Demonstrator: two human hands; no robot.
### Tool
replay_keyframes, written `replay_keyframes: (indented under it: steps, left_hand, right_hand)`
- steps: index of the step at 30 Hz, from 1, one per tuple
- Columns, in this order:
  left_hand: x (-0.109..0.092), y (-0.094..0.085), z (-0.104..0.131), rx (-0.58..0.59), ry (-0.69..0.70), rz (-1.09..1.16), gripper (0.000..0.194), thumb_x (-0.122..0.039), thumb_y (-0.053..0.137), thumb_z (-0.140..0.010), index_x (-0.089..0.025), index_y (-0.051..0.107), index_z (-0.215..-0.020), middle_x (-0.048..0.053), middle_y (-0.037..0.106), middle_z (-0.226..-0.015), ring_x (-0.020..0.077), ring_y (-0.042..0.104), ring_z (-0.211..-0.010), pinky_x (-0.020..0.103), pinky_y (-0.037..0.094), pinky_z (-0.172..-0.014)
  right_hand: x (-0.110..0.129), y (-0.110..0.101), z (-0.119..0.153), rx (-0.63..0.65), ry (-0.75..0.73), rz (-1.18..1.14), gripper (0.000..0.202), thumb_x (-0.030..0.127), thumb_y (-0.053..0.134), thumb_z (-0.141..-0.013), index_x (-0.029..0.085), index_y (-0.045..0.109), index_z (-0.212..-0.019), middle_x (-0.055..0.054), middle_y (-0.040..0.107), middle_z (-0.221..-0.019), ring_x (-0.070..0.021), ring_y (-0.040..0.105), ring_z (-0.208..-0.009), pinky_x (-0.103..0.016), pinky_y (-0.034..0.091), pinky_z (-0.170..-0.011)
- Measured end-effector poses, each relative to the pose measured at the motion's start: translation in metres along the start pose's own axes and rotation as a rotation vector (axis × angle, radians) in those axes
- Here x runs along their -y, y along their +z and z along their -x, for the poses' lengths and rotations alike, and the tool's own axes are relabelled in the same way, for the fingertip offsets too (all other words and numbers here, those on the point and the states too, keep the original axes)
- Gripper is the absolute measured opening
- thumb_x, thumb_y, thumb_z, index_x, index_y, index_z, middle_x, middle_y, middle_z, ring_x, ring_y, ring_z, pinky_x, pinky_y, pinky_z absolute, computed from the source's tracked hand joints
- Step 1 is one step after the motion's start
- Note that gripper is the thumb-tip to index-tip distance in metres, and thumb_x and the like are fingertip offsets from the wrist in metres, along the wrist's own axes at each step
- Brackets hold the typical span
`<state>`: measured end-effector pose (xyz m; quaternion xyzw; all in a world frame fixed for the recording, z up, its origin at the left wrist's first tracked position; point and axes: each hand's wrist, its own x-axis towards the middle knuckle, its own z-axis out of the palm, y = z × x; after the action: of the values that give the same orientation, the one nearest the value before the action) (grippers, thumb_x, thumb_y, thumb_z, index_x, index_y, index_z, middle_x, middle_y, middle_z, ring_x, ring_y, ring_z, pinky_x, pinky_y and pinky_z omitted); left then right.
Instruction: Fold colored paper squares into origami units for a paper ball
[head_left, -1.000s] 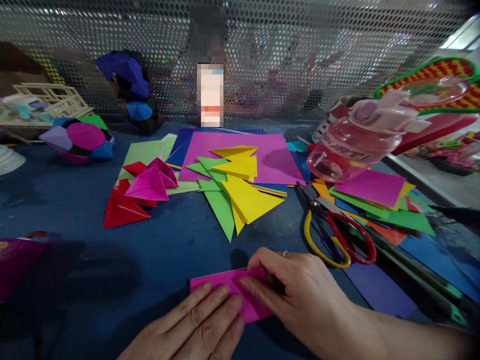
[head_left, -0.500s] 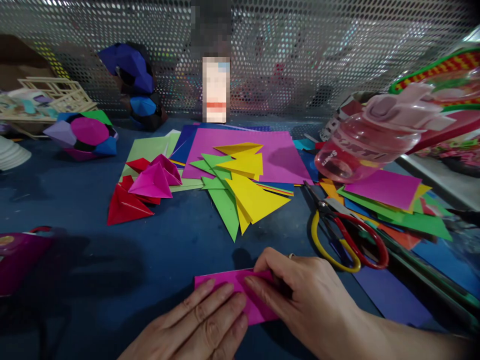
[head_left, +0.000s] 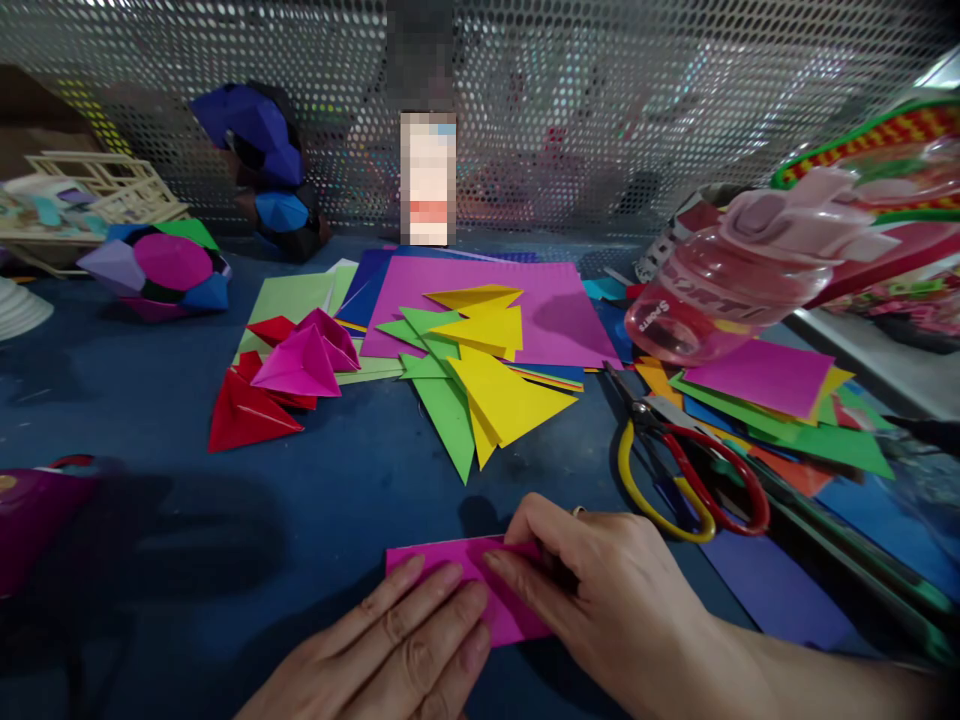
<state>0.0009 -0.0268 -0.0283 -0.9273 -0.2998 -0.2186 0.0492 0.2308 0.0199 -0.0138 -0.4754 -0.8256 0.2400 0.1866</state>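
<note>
A folded magenta paper lies on the dark blue tabletop close to me. My left hand rests flat on its left part, fingers stretched out. On the right part, my right hand pinches the paper's upper edge between thumb and bent forefinger; a ring shows on one finger. Beyond my hands lie folded yellow papers and folded green papers. Further left are a folded magenta piece and folded red pieces.
Scissors with yellow and red handles lie right of my hands. Behind them stand a pink bottle and a stack of coloured paper. A purple sheet lies further back, before a perforated metal screen. Paper polyhedra sit at the back left.
The view has shifted very slightly. Both hands hold nearly the same places on the magenta paper.
</note>
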Motion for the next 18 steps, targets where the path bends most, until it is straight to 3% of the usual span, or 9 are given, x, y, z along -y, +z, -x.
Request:
replay_keyframes:
  steps: [11, 18]
  left_hand:
    - [-0.0017, 0.0016, 0.0008, 0.006, -0.010, 0.004, 0.031, -0.011, 0.045, -0.100, -0.018, 0.066, -0.122, -0.005, 0.065, -0.131, 0.0116, 0.058, -0.125, 0.027, 0.027, -0.119]
    - [-0.0011, 0.0020, -0.0015, -0.007, 0.008, -0.007, 0.027, -0.020, 0.047, -0.101, -0.019, 0.067, -0.119, -0.003, 0.069, -0.126, 0.0120, 0.060, -0.122, 0.028, 0.025, -0.120]
  right_hand:
    - [-0.0004, 0.0011, -0.0007, 0.026, -0.013, 0.063, 0.020, 0.033, 0.051, -0.096, 0.023, 0.053, -0.079, 0.006, 0.060, -0.057, -0.0100, 0.052, -0.047, -0.024, 0.026, -0.048]
    - [0.0011, -0.0005, -0.0038, 0.004, -0.020, 0.102, 0.018, 0.033, 0.058, -0.092, 0.022, 0.054, -0.078, 0.007, 0.053, -0.052, -0.0102, 0.048, -0.042, -0.024, 0.025, -0.045]
